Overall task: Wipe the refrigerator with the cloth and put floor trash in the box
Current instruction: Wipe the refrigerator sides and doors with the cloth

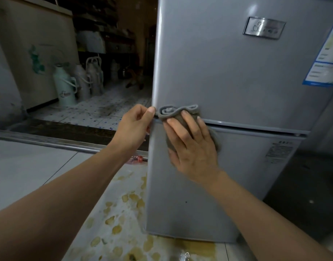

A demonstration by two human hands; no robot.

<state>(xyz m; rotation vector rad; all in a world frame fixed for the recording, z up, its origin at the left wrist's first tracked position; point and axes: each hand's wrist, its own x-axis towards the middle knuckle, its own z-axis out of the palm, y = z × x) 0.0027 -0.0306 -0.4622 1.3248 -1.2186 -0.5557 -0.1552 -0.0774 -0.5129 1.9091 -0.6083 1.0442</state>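
Observation:
A grey two-door refrigerator (237, 76) fills the right half of the view. A crumpled grey cloth (177, 112) lies against its front at the seam between the upper and lower doors. My right hand (190, 146) presses the cloth flat against the door, fingers spread over it. My left hand (135, 127) grips the refrigerator's left edge at the same height, thumb on the corner. A red and clear piece of trash (136, 159) lies on the floor by the refrigerator's left side, partly hidden behind my left forearm.
Yellowish stains (124, 213) mark the tiled floor in front of the refrigerator. A metal door threshold (48, 144) crosses the floor at left. Beyond it stand several thermos flasks (66, 87) beside a white chest cabinet (39, 53). No box is in view.

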